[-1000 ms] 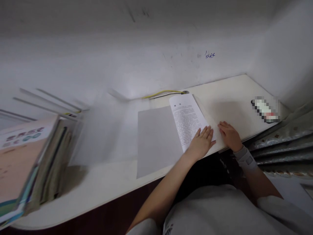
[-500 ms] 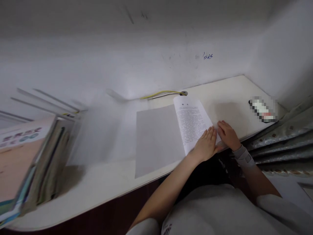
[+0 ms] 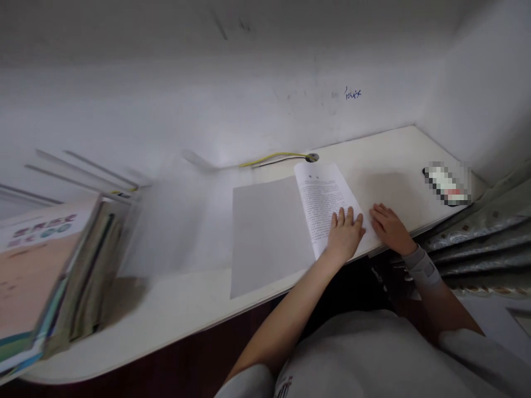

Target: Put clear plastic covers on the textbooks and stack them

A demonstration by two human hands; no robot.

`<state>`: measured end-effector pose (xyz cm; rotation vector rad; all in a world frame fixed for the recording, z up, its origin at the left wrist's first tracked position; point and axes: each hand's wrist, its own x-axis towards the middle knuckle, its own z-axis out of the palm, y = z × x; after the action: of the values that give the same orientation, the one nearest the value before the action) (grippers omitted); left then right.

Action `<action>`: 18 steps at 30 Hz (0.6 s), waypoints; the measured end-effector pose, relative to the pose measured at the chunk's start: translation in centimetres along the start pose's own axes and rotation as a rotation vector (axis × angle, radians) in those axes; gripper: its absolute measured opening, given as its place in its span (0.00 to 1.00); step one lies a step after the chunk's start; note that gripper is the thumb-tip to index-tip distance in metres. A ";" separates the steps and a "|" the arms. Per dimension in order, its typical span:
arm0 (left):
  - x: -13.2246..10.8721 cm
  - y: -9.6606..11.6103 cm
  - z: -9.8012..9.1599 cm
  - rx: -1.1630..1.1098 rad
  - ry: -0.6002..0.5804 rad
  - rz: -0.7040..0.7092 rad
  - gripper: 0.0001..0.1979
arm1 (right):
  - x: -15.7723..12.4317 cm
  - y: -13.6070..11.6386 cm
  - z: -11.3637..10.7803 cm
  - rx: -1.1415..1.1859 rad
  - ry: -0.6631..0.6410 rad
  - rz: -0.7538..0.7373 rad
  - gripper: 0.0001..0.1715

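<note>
I'd call this the flattening step: left hand (image 3: pixel 345 236) open on the printed page (image 3: pixel 322 202) on the worktop (image 3: pixel 392 150), right hand (image 3: pixel 392 229) open beside it, neither gripping anything, with even pressure needed next.

White back wall (image 3: pixel 257 105), scuffed, blue handwriting (image 3: pixel 353 94) right of centre; meets a pale side wall (image 3: pixel 481 99) in a corner at right. Light dim and uneven: grey shade across the top, a brighter patch low on the back wall. Long white worktop (image 3: pixel 178 301) against it, near-left corner rounded, round cable hole (image 3: pixel 312 158) at rear edge. Grey-green patterned fabric (image 3: pixel 477 226) in folds, right. Dark reddish-brown beneath the worktop.
</note>
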<state>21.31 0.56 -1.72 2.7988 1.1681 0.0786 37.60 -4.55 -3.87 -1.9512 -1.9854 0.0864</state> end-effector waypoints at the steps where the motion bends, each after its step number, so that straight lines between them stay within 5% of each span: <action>1: 0.0 0.1 0.0 0.014 -0.006 -0.009 0.25 | 0.0 0.0 0.0 0.000 -0.001 -0.003 0.24; 10: -0.6 0.2 -0.1 0.006 -0.058 0.071 0.30 | 0.0 0.0 0.4 -0.003 0.049 -0.012 0.23; 18: 0.6 -1.3 -2.6 0.003 -0.076 0.078 0.22 | 0.5 -0.2 -0.4 -0.108 0.008 -0.045 0.24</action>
<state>20.64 2.11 0.69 2.8226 1.0434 -0.0232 37.52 -4.13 -3.28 -1.9671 -2.0667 -0.0405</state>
